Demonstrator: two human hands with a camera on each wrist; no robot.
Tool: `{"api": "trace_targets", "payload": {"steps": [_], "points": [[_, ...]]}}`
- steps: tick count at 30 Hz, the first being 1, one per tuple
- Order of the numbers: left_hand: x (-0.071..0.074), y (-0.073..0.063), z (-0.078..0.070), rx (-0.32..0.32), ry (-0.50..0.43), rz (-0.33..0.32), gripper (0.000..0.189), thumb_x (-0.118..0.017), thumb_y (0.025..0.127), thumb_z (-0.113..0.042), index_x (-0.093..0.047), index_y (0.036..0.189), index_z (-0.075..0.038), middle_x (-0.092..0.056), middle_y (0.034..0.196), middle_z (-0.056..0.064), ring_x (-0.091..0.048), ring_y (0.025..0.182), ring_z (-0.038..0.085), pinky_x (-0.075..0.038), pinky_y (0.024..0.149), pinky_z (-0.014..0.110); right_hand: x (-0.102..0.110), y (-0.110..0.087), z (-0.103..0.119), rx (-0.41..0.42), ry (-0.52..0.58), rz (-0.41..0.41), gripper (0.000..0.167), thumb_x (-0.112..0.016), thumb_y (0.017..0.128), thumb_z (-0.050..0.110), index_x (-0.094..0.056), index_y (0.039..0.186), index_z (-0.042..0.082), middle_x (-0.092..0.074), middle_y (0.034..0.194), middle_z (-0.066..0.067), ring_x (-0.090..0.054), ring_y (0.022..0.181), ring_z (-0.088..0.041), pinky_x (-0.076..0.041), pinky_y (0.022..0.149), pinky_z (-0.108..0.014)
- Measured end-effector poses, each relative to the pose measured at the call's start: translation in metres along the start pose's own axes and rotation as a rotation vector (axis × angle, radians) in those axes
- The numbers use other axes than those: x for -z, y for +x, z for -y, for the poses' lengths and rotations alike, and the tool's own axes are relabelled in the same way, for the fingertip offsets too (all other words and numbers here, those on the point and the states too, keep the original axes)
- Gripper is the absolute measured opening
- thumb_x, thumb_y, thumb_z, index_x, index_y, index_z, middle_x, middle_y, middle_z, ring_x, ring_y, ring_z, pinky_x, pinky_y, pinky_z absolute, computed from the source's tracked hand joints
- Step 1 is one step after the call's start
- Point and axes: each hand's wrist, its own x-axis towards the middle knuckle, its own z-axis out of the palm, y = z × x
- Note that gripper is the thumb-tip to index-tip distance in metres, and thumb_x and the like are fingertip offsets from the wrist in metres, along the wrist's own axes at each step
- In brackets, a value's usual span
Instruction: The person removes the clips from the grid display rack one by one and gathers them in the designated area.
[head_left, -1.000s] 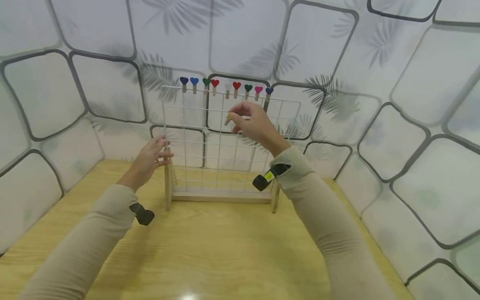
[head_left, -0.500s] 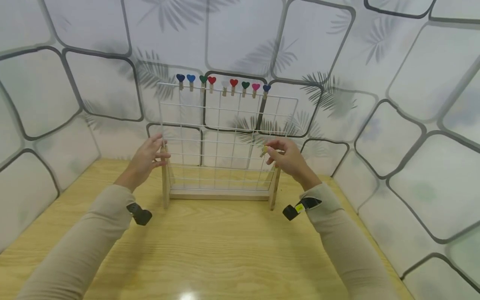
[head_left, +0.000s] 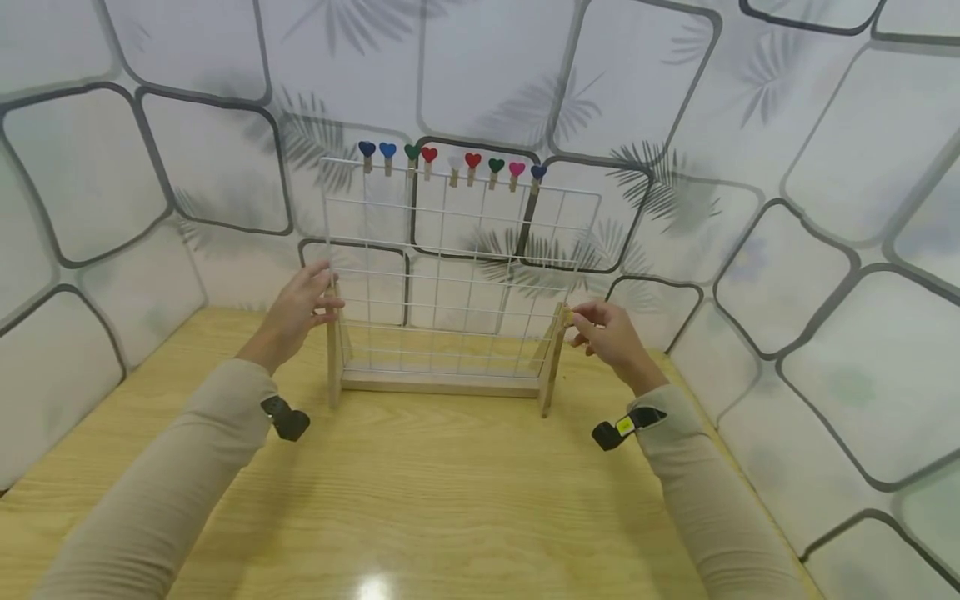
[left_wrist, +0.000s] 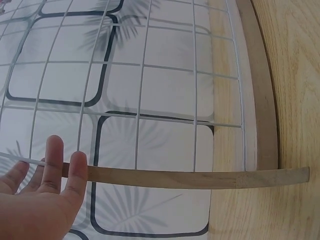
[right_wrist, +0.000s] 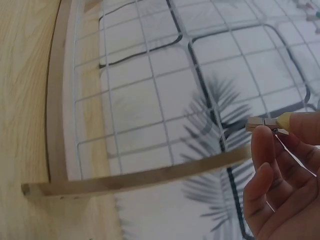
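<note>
Head view: my two hands flank a white wire grid rack (head_left: 457, 275) standing upright on the wooden worktop (head_left: 420, 500).
Left hand (head_left: 300, 308): fingers straight and relaxed, resting against the rack's left wooden post (head_left: 333, 350); the left wrist view shows my fingertips (left_wrist: 52, 165) lying on that post, holding nothing.
Right hand (head_left: 611, 333): fingers curled, pinching a small wooden clip (right_wrist: 267, 122) with a yellow end; the hand sits just beside the top of the right wooden post (head_left: 553, 354).
Clip, position: in my right fingers (right_wrist: 265, 150), near the grid's right edge; whether it touches the wire I cannot tell.
Rack base: a wooden bar (head_left: 438, 384) joins the two posts along the worktop.
Top wire: a row of heart-topped clips (head_left: 450, 162) in blue, green, red, white and pink, well apart from both hands.
Surroundings: patterned wall (head_left: 750, 208) with dark rounded squares and leaf prints behind the rack.
</note>
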Motion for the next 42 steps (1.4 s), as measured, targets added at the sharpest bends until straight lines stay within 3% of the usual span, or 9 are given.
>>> {"api": "trace_targets", "payload": {"steps": [6, 11, 20, 24, 28, 30, 34, 42], "points": [[-0.002, 0.0, -0.002, 0.018, 0.016, 0.0, 0.066, -0.028, 0.106, -0.04, -0.001, 0.156, -0.006, -0.015, 0.157, 0.02, -0.05, 0.103, 0.013, -0.041, 0.1, 0.04, 0.008, -0.005, -0.022, -0.068, 0.011, -0.014, 0.033, -0.054, 0.101, 0.016, -0.053, 0.12, -0.01, -0.061, 0.102, -0.016, -0.063, 0.071, -0.008, -0.05, 0.059, -0.028], [-0.003, 0.001, -0.002, 0.043, 0.086, -0.029, 0.066, -0.039, 0.105, -0.03, -0.003, 0.156, -0.009, -0.016, 0.157, 0.022, -0.054, 0.099, 0.015, -0.049, 0.092, 0.035, 0.011, -0.009, -0.039, -0.121, 0.012, -0.02, 0.034, -0.054, 0.101, 0.017, -0.052, 0.121, -0.01, -0.061, 0.105, -0.01, -0.064, 0.071, -0.008, -0.049, 0.059, -0.026], [0.004, 0.001, 0.003, 0.027, 0.243, -0.073, 0.07, -0.048, 0.102, -0.03, -0.008, 0.157, -0.014, -0.025, 0.155, 0.021, -0.054, 0.114, 0.041, -0.053, 0.084, 0.04, 0.021, -0.021, -0.07, -0.22, -0.036, -0.027, 0.036, -0.051, 0.102, 0.019, -0.052, 0.126, -0.008, -0.061, 0.112, -0.018, -0.063, 0.073, -0.007, -0.049, 0.06, -0.026], [0.005, 0.003, 0.007, -0.006, 0.409, -0.102, 0.071, -0.054, 0.099, -0.025, -0.014, 0.156, -0.013, -0.03, 0.153, 0.021, -0.055, 0.112, 0.044, -0.053, 0.082, 0.047, 0.025, -0.031, -0.088, -0.252, -0.048, -0.022, 0.037, -0.051, 0.102, 0.018, -0.051, 0.129, -0.008, -0.061, 0.116, -0.021, -0.063, 0.074, -0.008, -0.05, 0.06, -0.027], [0.004, 0.008, 0.011, -0.1, 0.64, -0.152, 0.069, -0.058, 0.096, -0.017, -0.021, 0.153, -0.007, -0.039, 0.147, 0.024, -0.056, 0.106, 0.044, -0.05, 0.08, 0.054, 0.025, -0.039, -0.105, -0.281, -0.077, -0.023, 0.038, -0.049, 0.103, 0.017, -0.049, 0.13, -0.009, -0.061, 0.117, -0.023, -0.064, 0.074, -0.009, -0.051, 0.062, -0.03], [0.002, 0.01, 0.014, -0.142, 0.697, -0.175, 0.068, -0.059, 0.094, -0.013, -0.023, 0.151, -0.003, -0.044, 0.143, 0.026, -0.058, 0.105, 0.046, -0.048, 0.082, 0.056, 0.024, -0.042, -0.113, -0.299, -0.087, -0.025, 0.037, -0.049, 0.103, 0.017, -0.05, 0.13, -0.009, -0.062, 0.114, -0.022, -0.064, 0.074, -0.009, -0.051, 0.062, -0.031], [0.0, 0.011, 0.019, -0.161, 0.68, -0.203, 0.066, -0.058, 0.093, -0.005, -0.025, 0.15, -0.003, -0.046, 0.139, 0.028, -0.057, 0.11, 0.047, -0.048, 0.086, 0.057, 0.022, -0.046, -0.126, -0.328, -0.096, -0.004, 0.037, -0.049, 0.103, 0.016, -0.049, 0.129, -0.01, -0.063, 0.11, -0.019, -0.064, 0.075, -0.011, -0.05, 0.06, -0.03], [0.0, 0.011, 0.02, -0.202, 0.668, -0.253, 0.06, -0.051, 0.09, -0.003, -0.03, 0.147, -0.002, -0.051, 0.135, 0.029, -0.059, 0.107, 0.047, -0.052, 0.08, 0.056, 0.015, -0.052, -0.139, -0.386, -0.149, 0.021, 0.031, -0.051, 0.102, 0.015, -0.056, 0.122, -0.008, -0.064, 0.104, -0.016, -0.063, 0.076, -0.016, -0.05, 0.06, -0.029]]}}
